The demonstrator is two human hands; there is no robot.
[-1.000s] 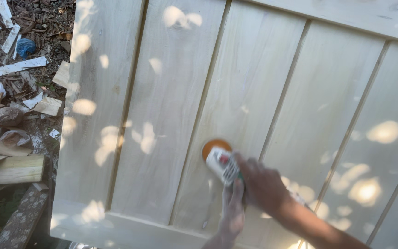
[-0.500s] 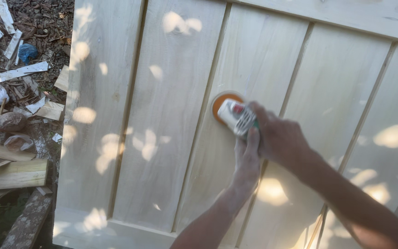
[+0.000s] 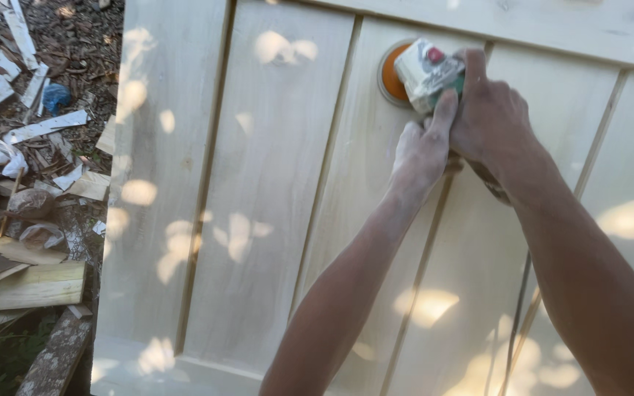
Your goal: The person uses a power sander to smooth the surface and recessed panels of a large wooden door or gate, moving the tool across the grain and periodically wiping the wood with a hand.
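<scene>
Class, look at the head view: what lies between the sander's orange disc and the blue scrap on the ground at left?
Pale wooden boards of the panel, then littered wood offcuts, between the orange disc and the blue scrap.

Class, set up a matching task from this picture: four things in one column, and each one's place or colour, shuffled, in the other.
1. sander
2. sanding disc
3. wooden panel
4. wood scraps

a. on the ground at the left
b. orange
c. pale, with long grooves
d. gripped by the left hand and the right hand

Pairs: 1-d, 2-b, 3-c, 4-a
</scene>
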